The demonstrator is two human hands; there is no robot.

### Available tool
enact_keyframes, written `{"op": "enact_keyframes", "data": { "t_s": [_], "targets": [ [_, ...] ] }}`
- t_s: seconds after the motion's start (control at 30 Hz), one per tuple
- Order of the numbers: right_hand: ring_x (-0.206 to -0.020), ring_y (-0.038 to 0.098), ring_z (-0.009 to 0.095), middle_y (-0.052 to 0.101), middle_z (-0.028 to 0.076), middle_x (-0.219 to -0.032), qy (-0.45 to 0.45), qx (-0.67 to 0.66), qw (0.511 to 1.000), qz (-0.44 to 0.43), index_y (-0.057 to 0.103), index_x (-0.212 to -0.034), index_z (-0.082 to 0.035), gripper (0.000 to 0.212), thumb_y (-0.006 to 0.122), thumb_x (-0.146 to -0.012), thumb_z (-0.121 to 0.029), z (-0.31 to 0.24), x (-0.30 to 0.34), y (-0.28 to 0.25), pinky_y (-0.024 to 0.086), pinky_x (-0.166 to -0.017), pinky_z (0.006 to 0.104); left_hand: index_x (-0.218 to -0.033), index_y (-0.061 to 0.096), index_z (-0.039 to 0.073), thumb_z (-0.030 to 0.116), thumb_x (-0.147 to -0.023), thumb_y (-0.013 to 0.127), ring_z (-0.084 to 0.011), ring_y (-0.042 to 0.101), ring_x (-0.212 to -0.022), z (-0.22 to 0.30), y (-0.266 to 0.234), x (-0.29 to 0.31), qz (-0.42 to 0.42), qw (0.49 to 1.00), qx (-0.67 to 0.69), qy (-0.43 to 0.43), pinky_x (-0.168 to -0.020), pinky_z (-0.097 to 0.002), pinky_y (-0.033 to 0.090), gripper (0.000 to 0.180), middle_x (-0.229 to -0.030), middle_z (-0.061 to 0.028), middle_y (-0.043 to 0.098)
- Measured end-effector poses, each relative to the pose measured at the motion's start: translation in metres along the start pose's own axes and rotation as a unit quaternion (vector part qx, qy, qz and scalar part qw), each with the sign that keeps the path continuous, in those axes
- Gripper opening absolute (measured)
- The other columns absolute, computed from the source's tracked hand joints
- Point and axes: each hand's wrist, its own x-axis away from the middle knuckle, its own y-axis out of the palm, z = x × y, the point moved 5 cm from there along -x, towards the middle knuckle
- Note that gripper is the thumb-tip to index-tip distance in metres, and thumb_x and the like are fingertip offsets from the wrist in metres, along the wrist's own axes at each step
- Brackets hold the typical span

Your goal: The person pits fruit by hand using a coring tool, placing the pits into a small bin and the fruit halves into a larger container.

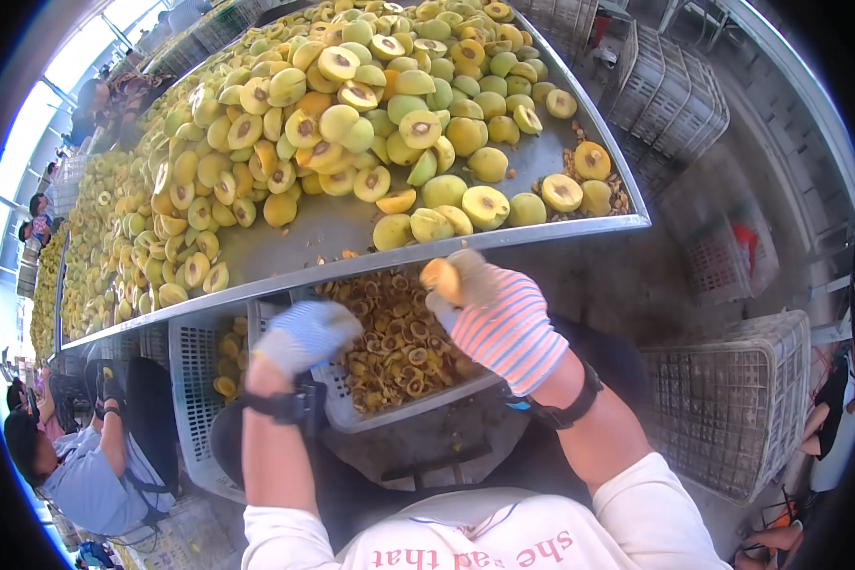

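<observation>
Fruit half (441, 275): orange-yellow, held in my right hand (508, 318), above the near crate (356, 421) and just this side of the metal table (290, 249).
Right grip: my fingers are bent in, thumb on the lower side, the others above, with the fruit half pinched between them; the tips are blurred.
Left grip: my left hand (304, 337) hangs over the left part of the near crate, fingers pointing toward the right hand and well apart from it; they are blurred, so I cannot tell how far open they are or whether they hold anything.
Gloves: pink, blue and white stripes on the right, pale blue and white on the left.
Wrists: a black band (280, 407) on the left one, a dark band (579, 399) on the right one.
Near crate: brown and yellow hollow pieces (399, 347) fill much of it.
Table: a big heap of green and yellow fruit (342, 119), many cut open, on grey metal.
Left side: a white crate (196, 389) with yellowish pieces inside; beyond it, a seated person (100, 480) in pale blue.
Right side: a grey slatted crate (731, 404) on the floor.
</observation>
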Motion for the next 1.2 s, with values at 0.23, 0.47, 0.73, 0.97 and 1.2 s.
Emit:
{"op": "enact_keyframes", "data": {
  "t_s": [0.23,0.47,0.73,0.97,1.2],
  "targets": [
    [-0.078,0.066,0.036,0.068,0.015,-0.084,0.0,-0.17,0.983,0.07,0.059,-0.105,-0.007,0.03,0.072,-0.084,-0.025,-0.006,-0.001,-0.003,0.053,-0.069,0.0408,-0.114,0.068,0.01,0.026,-0.09,0.062,-0.034,0.066,-0.099,0.065,-0.042,-0.044,0.296,0.907,-0.167,0.248,-0.088,-0.0383,0.053,0.03,-0.108,-0.0154,0.069],
    [-0.079,0.066,0.038,0.068,0.016,-0.085,0.012,-0.123,0.991,0.059,0.06,-0.107,-0.006,0.033,0.073,-0.083,-0.024,-0.002,-0.004,0.003,0.053,-0.068,0.0408,-0.122,0.065,0.013,0.032,-0.08,0.068,-0.0357,0.065,-0.104,0.103,-0.035,-0.083,0.142,0.95,-0.242,0.135,-0.091,-0.0416,0.051,0.046,-0.112,-0.0173,0.067],
    [-0.078,0.065,0.038,0.067,0.016,-0.084,0.033,-0.16,0.986,0.018,0.059,-0.108,-0.006,0.034,0.072,-0.083,-0.026,-0.012,-0.012,0.016,0.052,-0.069,0.0415,-0.118,0.065,0.005,0.025,-0.081,0.065,-0.0307,0.068,-0.093,0.059,-0.057,-0.068,0.205,0.958,0.103,0.17,-0.077,-0.037,0.056,0.042,-0.109,-0.0183,0.069],
    [-0.086,0.064,0.044,0.067,0.024,-0.088,0.026,-0.173,0.973,-0.149,0.057,-0.108,-0.001,0.043,0.072,-0.082,-0.033,-0.034,-0.013,0.04,0.051,-0.075,0.0468,-0.121,0.057,0.003,0.055,-0.094,0.054,-0.0211,0.068,-0.073,0.037,-0.058,0.006,0.029,0.691,0.663,0.286,-0.054,-0.0294,0.056,0.06,-0.099,-0.0165,0.068],
    [-0.084,0.065,0.041,0.067,0.019,-0.087,-0.049,-0.156,0.978,-0.126,0.057,-0.108,-0.003,0.039,0.075,-0.081,-0.025,-0.067,-0.022,0.071,0.052,-0.069,0.0412,-0.121,0.058,0.006,0.061,-0.096,0.046,-0.0167,0.066,-0.068,0.013,-0.035,0.022,0.12,0.74,0.619,0.232,-0.046,-0.023,0.048,0.061,-0.094,-0.0104,0.069]
  ]
}}
